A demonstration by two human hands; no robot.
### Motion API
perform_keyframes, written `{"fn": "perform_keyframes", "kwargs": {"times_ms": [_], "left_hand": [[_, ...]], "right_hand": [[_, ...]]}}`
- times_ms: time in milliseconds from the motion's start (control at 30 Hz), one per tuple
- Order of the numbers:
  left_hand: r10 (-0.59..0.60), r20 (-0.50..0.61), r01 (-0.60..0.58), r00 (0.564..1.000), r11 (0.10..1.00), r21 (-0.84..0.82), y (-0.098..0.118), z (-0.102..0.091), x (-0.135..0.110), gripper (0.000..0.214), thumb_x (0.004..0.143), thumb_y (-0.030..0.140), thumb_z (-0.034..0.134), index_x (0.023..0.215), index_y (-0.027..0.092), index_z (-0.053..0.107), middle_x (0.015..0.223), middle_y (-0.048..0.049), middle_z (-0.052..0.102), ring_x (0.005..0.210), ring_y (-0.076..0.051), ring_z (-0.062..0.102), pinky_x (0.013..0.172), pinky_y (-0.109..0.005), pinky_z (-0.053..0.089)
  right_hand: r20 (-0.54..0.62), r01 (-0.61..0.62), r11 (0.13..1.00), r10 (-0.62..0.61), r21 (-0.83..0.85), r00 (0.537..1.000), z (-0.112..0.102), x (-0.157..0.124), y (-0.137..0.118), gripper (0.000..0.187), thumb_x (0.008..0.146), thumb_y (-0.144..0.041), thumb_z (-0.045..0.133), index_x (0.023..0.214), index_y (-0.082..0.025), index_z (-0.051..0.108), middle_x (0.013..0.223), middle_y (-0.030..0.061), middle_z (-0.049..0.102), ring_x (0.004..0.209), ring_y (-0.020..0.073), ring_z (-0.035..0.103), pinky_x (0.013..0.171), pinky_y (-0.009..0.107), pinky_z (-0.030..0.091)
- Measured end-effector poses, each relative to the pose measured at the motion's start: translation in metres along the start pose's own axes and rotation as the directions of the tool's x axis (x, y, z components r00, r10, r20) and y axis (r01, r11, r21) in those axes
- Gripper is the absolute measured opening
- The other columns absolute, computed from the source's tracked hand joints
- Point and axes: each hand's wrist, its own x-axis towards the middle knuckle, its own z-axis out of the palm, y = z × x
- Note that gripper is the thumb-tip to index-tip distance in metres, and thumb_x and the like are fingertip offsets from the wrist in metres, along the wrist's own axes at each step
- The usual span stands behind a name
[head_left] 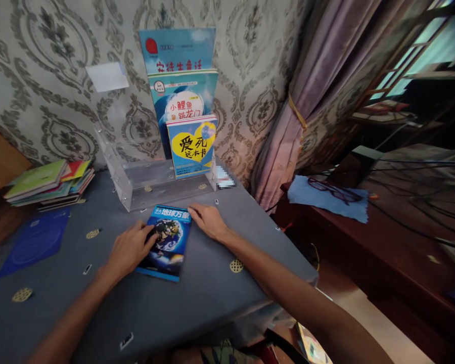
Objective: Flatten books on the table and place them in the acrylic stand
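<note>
Room lies nearside of the blue book (170, 246); beyond, the transparent rack (163, 191) blocks.

Earth book (170, 240): "地球万象"; heart book (192, 147): "爱死这本书"; middle book (184, 96): "小鲤鱼跳龙门"; rear book (179, 49): "安徒生童话".

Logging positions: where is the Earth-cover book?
In the head view, the book lies left of centre, between left hand and right hand, before the rack.

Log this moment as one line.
blue book: flat on gray tablecloth | left hand: over its left side | right hand: at its top-right corner | clear rack: behind, holding upright books
</note>
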Motion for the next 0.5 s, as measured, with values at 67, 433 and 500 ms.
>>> {"fn": "perform_keyframes", "kwargs": {"times_ms": [67, 433, 500], "left_hand": [[0.003, 0.013, -0.004, 1.0, 1.0, 0.02, 0.012, -0.003, -0.004, 0.038, 0.101, 0.038, 0.038, 0.121, 0.021, 0.066, 0.112, -0.0106, 0.066, 0.099, -0.025, 0.067, 0.079, -0.034, 0.054], [0.365, -0.173, -0.375, 0.915, 0.926, -0.029, 0.044, 0.008, -0.009, 0.035, 0.098, 0.044, 0.048, 0.12, 0.021, 0.065, 0.119, -0.0106, 0.065, 0.112, -0.027, 0.058, 0.097, -0.043, 0.047], [0.457, -0.208, -0.48, 0.865, 0.874, -0.075, 0.053, 0.016, -0.013, 0.047, 0.094, 0.053, 0.054, 0.131, 0.024, 0.058, 0.13, -0.0098, 0.061, 0.119, -0.027, 0.055, 0.102, -0.043, 0.046]], "right_hand": [[0.014, 0.007, 1.0, -0.007, 0.001, 1.0, 0.002, 0.005, 0.004, 0.032, 0.103, -0.036, 0.044, 0.119, -0.02, 0.067, 0.105, 0.0103, 0.074, 0.1, 0.0225, 0.065, 0.087, 0.03, 0.045], [0.041, 0.031, 0.999, -0.032, 0.035, 0.999, 0.011, 0.014, 0.018, 0.034, 0.104, -0.03, 0.041, 0.129, -0.02, 0.063, 0.126, 0.0104, 0.069, 0.118, 0.0222, 0.06, 0.103, 0.037, 0.042], [0.035, 0.034, 0.998, -0.035, 0.048, 0.999, 0.011, 0.014, 0.019, 0.035, 0.104, -0.03, 0.04, 0.129, -0.02, 0.063, 0.126, 0.0096, 0.069, 0.118, 0.0217, 0.06, 0.104, 0.037, 0.042]]}}
